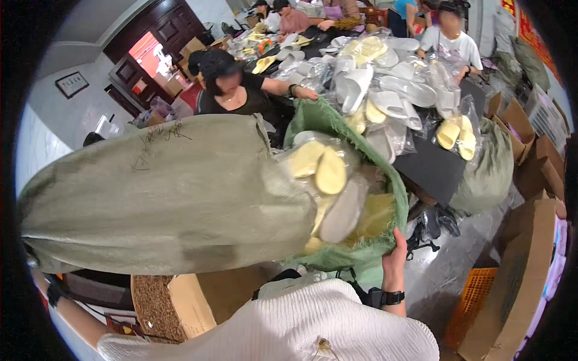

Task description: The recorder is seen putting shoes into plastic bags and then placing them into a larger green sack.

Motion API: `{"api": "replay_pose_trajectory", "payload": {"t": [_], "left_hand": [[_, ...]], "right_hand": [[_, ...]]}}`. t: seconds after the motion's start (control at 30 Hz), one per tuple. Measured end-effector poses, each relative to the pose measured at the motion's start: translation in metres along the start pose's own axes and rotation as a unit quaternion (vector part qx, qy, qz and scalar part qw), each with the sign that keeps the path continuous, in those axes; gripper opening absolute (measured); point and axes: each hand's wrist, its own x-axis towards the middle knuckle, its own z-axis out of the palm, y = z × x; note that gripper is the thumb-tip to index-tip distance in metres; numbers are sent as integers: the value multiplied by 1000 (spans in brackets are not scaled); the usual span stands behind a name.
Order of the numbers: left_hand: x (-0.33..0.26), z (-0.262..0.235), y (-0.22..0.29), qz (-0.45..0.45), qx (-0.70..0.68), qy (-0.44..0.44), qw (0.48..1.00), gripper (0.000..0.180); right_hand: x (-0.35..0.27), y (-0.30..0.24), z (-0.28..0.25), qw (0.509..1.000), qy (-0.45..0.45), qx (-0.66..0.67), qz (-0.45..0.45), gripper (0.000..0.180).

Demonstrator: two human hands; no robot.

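Note:
A full olive-green woven sack [162, 192] lies tilted across the view, its mouth inside the rim of a brighter green woven sack [397, 204]. Between the two mouths are yellow slippers [330, 171] and a grey slipper [344, 210] in clear plastic bags. My right hand [395, 256] is closed on the near right rim of the green sack. At the far left, my left hand [38, 278] is at the olive sack's bottom corner and seems to grip it, with its fingers mostly hidden. A co-worker's hand [307, 94] holds the green sack's far rim.
Bagged white and yellow slippers [391, 90] are heaped on a table behind. Other people work around it. A stuffed green sack [484, 174], an orange crate [472, 301] and cardboard boxes [518, 283] stand on the right. A brown speckled surface [155, 307] lies below the olive sack.

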Motion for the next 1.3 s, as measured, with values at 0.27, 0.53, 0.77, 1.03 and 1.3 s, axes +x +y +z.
{"api": "replay_pose_trajectory", "payload": {"t": [0.27,0.53,0.77,1.03,1.3], "left_hand": [[-109,57,30,-6,228,97,969,48],[-124,5,-45,-25,139,158,977,43],[-188,70,-6,80,169,123,975,40],[-258,184,-2,-123,27,57,990,25],[-454,244,47,-247,10,-500,830,61]], "right_hand": [[30,18,-26,987,94,-114,-59,29],[46,-27,-14,967,204,-101,-111,40],[13,27,73,510,77,-749,-416,69],[3,145,96,800,-236,-547,-67,31],[-61,192,233,650,-569,-503,-19,24]]}}
